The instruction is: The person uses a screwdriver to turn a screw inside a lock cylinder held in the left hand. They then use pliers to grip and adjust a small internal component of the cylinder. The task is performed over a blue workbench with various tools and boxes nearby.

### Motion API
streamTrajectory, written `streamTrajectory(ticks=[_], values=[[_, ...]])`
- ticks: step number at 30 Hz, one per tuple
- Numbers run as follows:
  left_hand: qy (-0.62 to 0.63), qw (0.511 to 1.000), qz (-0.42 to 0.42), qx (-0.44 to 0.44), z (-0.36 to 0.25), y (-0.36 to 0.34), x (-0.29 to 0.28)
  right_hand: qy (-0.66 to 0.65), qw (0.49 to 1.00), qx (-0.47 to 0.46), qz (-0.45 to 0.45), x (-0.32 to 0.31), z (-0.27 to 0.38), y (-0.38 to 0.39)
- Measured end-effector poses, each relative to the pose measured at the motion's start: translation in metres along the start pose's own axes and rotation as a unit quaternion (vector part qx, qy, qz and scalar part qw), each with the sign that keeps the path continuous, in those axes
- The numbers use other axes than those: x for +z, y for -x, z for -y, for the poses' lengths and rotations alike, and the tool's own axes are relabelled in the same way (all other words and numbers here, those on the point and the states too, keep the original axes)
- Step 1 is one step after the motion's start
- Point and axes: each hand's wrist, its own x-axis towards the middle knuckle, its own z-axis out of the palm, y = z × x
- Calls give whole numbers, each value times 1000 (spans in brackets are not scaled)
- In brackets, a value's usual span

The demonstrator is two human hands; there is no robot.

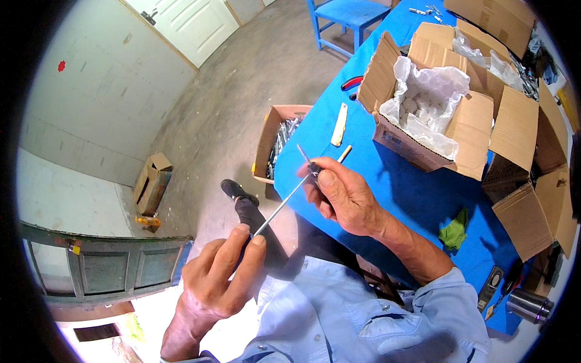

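Observation:
My left hand point(221, 275) is closed round a screwdriver, its fingers pinching near the base of the long thin shaft point(281, 207); the handle is mostly hidden in the palm. The shaft slants up and to the right, its tip meeting a small dark metal part point(314, 171). That part is gripped between the thumb and fingers of my right hand point(348, 196), and a thin grey pin sticks up from it. Behind the right hand, the tan end of a stick point(345, 153) shows; whether the hand touches it I cannot tell.
On the blue table point(399, 187) lie a yellowish-white flat bar point(340, 124), red-and-black pliers point(351, 83) and a green cloth point(454, 230). An open carton point(408, 140) holds white pieces in plastic. A carton of metal parts point(266, 142) stands beside the table, a blue chair point(351, 13) beyond.

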Motion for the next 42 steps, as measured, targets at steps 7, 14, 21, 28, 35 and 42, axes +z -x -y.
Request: streamTrajectory(ticks=[7, 14, 21, 28, 35, 42], values=[[-20, 998, 17, 55, 7, 1, 3, 18, 1000, -22, -6, 3, -1, 0], [-87, 989, 60, 107, 3, -1, -1, 111, 993, -45, -14, 3, -11, 1], [-96, 986, 72, 118, 10, 8, 7, 173, 983, -62, -12, 2, -34, -1], [165, 975, 83, -121, 11, 22, 27, 228, 972, -45, -15, -1, -56, 0], [593, 628, 82, -498, 27, 33, 41, 285, 955, -85, -18, 1, -67, -1], [616, 582, 65, -527, 26, 40, 50, 218, 976, -16, 18, -3, -70, -2]])
